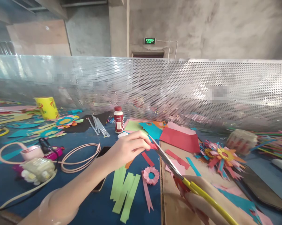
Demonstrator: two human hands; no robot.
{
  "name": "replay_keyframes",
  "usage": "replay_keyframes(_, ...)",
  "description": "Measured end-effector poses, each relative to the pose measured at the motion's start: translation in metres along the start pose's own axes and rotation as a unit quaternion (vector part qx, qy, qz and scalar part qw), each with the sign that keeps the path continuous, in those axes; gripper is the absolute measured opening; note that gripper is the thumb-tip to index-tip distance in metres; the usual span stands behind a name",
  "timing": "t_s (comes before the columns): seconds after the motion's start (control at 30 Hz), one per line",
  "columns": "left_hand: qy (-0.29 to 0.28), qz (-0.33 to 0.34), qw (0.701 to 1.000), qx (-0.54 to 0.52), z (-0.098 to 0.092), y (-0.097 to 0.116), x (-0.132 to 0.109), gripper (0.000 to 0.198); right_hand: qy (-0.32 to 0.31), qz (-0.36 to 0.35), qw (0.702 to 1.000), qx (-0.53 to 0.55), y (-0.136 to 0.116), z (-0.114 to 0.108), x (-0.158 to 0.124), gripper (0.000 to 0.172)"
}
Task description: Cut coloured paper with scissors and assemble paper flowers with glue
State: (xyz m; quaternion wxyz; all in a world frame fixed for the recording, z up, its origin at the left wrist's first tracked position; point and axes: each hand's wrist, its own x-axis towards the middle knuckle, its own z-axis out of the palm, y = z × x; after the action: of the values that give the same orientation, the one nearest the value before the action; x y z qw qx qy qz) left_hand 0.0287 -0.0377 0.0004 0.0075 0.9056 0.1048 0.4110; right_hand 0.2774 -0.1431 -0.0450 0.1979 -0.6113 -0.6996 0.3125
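Note:
My left hand point(131, 146) reaches over the middle of the table, fingertips pinched on a small piece of red paper point(153, 146). My right hand point(203, 195) is closed round a pair of scissors point(171, 166) with yellow on the handle side. The blades point up and left, their tips at the red paper. Something red shows under my right fingers, too hidden to name. Below my hands lie a pink paper rosette point(151, 175) with a notched tail and several light green paper strips point(124, 192). Two red strips point(148, 159) lie close by.
A red-capped bottle point(118, 120) stands behind my left hand. Red sheets point(178, 139) and a blue sheet point(152, 130) lie at the back. To the right are a paper flower point(222, 154) and a dark phone point(264, 186); to the left, a coiled cable point(81, 157) and a yellow tape roll point(46, 108).

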Motion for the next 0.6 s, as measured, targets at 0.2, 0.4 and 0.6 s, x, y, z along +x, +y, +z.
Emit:
replay_keyframes(0.2, 0.004, -0.001, 1.0, 0.002, -0.0003, 0.0023, 0.0032, 0.016, 0.009, 0.007, 1.0, 0.013, 0.0018, 0.0023, 0.0007, 0.006)
replay_keyframes(0.4, 0.009, 0.003, 1.0, 0.014, 0.0002, 0.0022, 0.0053, 0.015, 0.0, 0.001, 1.0, 0.027, -0.0025, -0.002, -0.0014, 0.006)
replay_keyframes(0.6, 0.011, 0.013, 1.0, 0.018, -0.0004, 0.0022, 0.006, 0.016, -0.004, 0.007, 0.999, 0.033, -0.0068, -0.0034, -0.0023, 0.008)
